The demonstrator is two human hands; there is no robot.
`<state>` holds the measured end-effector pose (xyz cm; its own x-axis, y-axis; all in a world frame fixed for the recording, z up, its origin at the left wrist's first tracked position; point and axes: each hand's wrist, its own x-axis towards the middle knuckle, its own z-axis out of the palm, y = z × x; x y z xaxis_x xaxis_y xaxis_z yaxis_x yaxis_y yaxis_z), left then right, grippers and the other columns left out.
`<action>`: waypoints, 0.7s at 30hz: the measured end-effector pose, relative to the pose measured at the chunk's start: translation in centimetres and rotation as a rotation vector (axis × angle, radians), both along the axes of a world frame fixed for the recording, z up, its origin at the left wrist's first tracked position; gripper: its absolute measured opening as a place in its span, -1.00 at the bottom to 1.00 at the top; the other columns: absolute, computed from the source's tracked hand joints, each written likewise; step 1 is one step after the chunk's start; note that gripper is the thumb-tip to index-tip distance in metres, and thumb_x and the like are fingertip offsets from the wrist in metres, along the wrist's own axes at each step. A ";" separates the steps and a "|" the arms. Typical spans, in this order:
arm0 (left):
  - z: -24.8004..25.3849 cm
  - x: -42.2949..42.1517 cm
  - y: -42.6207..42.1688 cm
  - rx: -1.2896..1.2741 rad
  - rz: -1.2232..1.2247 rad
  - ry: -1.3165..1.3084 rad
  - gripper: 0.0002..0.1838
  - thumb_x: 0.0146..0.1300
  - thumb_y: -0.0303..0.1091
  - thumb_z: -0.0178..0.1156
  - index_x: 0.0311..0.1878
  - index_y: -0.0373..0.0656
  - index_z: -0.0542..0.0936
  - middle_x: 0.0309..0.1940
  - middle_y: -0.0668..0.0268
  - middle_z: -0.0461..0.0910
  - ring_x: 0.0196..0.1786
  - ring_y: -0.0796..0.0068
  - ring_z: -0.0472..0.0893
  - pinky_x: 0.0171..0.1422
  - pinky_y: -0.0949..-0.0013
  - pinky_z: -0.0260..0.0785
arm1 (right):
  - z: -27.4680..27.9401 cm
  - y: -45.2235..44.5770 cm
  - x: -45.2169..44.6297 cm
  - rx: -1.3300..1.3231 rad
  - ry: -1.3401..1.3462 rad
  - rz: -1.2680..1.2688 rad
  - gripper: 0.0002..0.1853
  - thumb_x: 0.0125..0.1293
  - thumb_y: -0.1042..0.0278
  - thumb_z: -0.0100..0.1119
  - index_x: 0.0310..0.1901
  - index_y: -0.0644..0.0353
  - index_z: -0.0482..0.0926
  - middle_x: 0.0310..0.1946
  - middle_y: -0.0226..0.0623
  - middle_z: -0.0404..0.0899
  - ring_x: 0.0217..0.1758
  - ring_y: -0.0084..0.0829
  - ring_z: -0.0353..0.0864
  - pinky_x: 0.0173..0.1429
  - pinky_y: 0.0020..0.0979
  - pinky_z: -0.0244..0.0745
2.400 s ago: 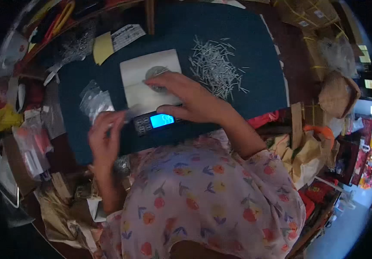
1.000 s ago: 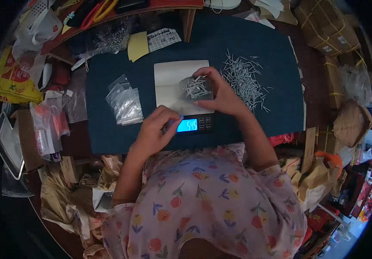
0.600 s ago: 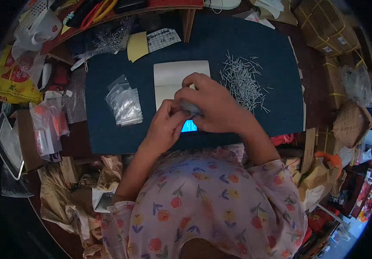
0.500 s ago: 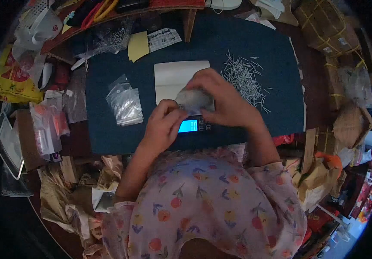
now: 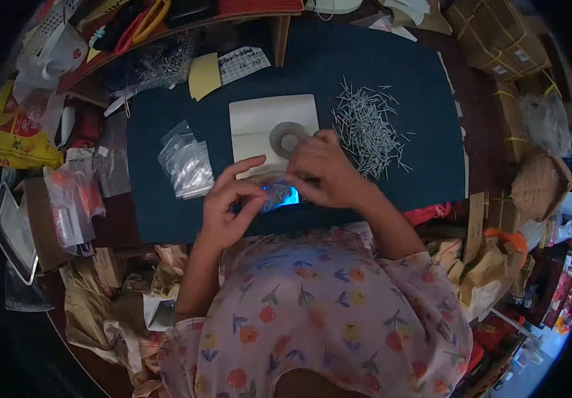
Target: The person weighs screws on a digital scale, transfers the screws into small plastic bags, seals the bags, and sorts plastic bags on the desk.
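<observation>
Over the lit display of the white scale (image 5: 249, 123), a clear plastic bag (image 5: 274, 194) with metal pins inside hangs between my hands. My left hand (image 5: 231, 202) pinches the bag's left side, its index finger raised. My right hand (image 5: 329, 174) has its fingers closed on the bag's upper right edge. A round, shallow dish (image 5: 288, 138) rests on the scale just above my right fingers. To the right of the scale lies a loose pile of metal pins (image 5: 369, 126). Several flat clear bags (image 5: 188, 162) lie to the left of the scale.
A yellow paper (image 5: 203, 75) and a handwritten note (image 5: 243, 64) lie beyond the scale. A wooden shelf (image 5: 279, 40) stands at the back left. Tied cardboard boxes (image 5: 498, 40) are at the right, and brown paper bags (image 5: 90, 308) at the lower left.
The dish, earlier tipped in my right hand toward my left, is back on the scale and let go. My right hand now grips the bag, and the pins show inside it.
</observation>
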<state>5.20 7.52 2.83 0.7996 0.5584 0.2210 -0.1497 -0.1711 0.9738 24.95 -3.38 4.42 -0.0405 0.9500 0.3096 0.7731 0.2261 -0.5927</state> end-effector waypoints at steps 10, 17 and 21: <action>1.4 0.4 -1.1 0.164 -0.048 0.284 -0.88 0.01 -0.51 0.35 -0.36 -0.24 0.62 -0.28 0.15 0.66 -0.19 0.35 0.66 -0.10 0.39 0.48 | 1.2 -0.9 -2.0 0.084 -0.054 0.079 -0.86 0.09 0.27 0.28 -0.42 0.06 0.50 -0.45 -0.45 0.43 -0.29 -0.41 0.47 0.05 -0.20 0.26; 1.4 -1.0 -1.1 -0.160 -0.106 0.186 -0.91 0.01 -0.57 0.37 -0.38 -0.25 0.65 -0.25 0.14 0.68 -0.05 0.31 0.64 0.02 0.33 0.48 | 2.1 -1.6 -1.9 0.183 -0.085 0.143 -0.84 0.07 0.21 0.33 -0.47 0.02 0.54 -0.48 -0.51 0.43 -0.30 -0.47 0.46 0.05 -0.21 0.27; 0.7 -1.6 0.0 -0.248 -0.046 0.095 -0.89 -0.04 -0.61 0.39 -0.45 -0.26 0.64 -0.24 0.10 0.67 -0.01 0.28 0.63 0.10 0.28 0.46 | 1.9 -1.7 -1.4 0.156 0.002 0.090 -0.86 0.06 0.25 0.35 -0.46 0.02 0.57 -0.46 -0.51 0.47 -0.28 -0.48 0.47 0.06 -0.20 0.27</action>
